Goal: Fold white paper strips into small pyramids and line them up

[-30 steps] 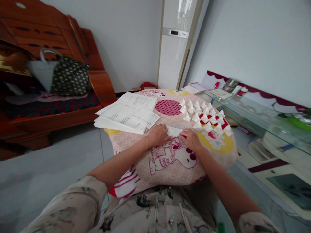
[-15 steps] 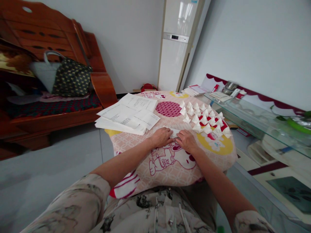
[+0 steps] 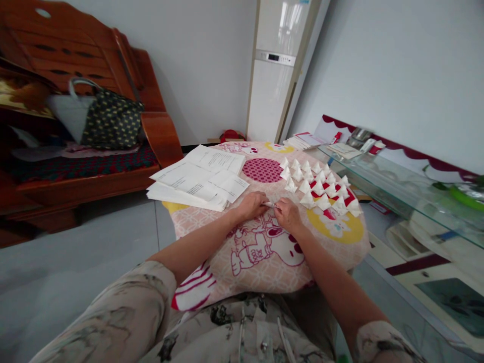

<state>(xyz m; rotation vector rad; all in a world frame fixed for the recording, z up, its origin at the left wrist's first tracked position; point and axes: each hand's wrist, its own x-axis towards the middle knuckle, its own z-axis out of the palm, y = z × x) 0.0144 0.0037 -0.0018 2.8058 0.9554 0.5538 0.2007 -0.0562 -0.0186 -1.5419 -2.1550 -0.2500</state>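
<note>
Tabletop (image 3: pixel 198 216): wore patterned cloth (image 3: pixel 249 277)
Printed sheets (image 3: pixel 200 174): lay piled at its left edge
Peaked white pieces (image 3: pixel 318 188): stood in rows near its right edge
Left hand (image 3: pixel 253 204): fingers pinched one end of a folded paper (image 3: pixel 269 204)
Right hand (image 3: pixel 288 215): fingers pinched the other end
Folded paper: was held in from the near edge

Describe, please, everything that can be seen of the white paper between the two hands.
The white paper shows only as a short, narrow sliver, no print legible. It looks thin, either folded or seen nearly edge-on, and runs roughly crosswise over the pink patterned cloth; whether it touches the cloth, I cannot tell. The left hand pinches one end, the right hand the other, hiding both.
</note>
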